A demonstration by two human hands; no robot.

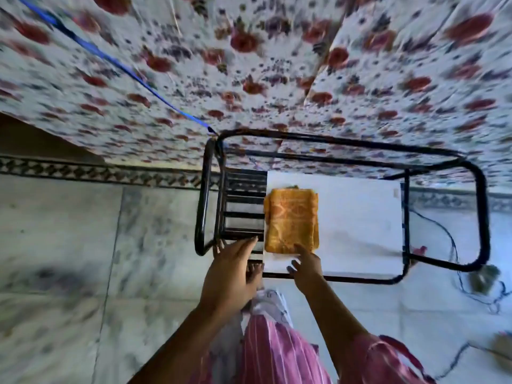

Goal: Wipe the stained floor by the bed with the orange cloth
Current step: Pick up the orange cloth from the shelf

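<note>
While the orange cloth (291, 218) lies folded on the surface (360, 217) beside the bed (249, 65), pinch its near edge with your right hand (306, 263), loose-fingered and touching it; your left hand (235, 261) is spread, empty

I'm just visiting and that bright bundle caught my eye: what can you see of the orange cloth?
The orange cloth is folded into a thick, neat rectangle, towel-like, with a paler woven pattern. It lies flat on a white sheet atop a black metal-framed stand beside the flowered bed. The right hand touches its near edge with its fingertips; the left hand is apart from it.
</note>
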